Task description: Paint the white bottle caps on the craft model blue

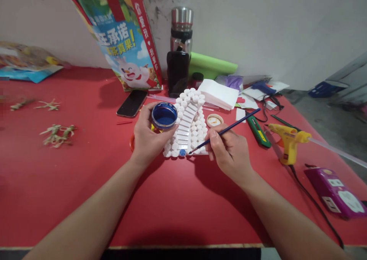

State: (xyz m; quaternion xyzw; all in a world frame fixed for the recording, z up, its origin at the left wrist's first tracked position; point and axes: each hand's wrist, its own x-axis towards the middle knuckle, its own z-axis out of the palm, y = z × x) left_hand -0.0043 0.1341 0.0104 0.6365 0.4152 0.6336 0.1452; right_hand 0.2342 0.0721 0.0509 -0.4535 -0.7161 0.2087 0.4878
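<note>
My left hand (147, 135) is wrapped round a small open jar of blue paint (164, 116), tilted so its inside shows. In my right hand (228, 151) is a thin paintbrush (233, 125), pinched like a pen with its tip low and to the left. Below both hands lies a white craft model (183, 132), a ladder-like strip of steps bordered by rounded white pieces. One round piece at its near edge is blue (182, 152); the brush tip is just right of it, and I cannot tell whether it touches the model. The jar hides part of the model's left side.
A phone (132, 103), a paper bag (126, 42) and a steel flask (182, 26) stand or lie behind. To the right are a green utility knife (258, 132), a yellow glue gun (288, 141) with its cord, and a purple power strip (335, 191). Straw bundles (59, 135) lie left.
</note>
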